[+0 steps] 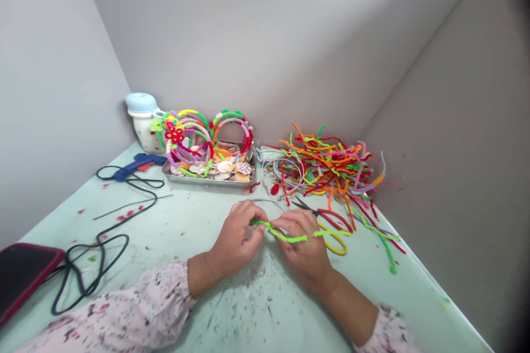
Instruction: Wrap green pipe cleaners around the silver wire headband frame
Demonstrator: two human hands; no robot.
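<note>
Between my two hands is a lime green pipe cleaner (pixel 293 239). My left hand (pixel 240 231) pinches it at its left part, thumb and forefinger together. With closed fingers my right hand (pixel 304 245) grips it just beside, and a length of green sticks out to the right past the knuckles. A thin grey wire hoop (pixel 265 200) shows partly behind the hands; whether the green piece is wrapped on it cannot be made out. Scissors (pixel 337 220) with red and yellow handles lie right behind my right hand, partly covered by it.
A metal tray (pixel 207 181) holds shells and colourful wrapped hoops (pixel 188 138). To its right lie grey wire hoops (pixel 285 171) and a heap of pipe cleaners (pixel 331 160). On the left are a blue glue gun (pixel 138 165), its black cord (pixel 105 237), a lidded container (pixel 144 121) and a phone (pixel 27 270).
</note>
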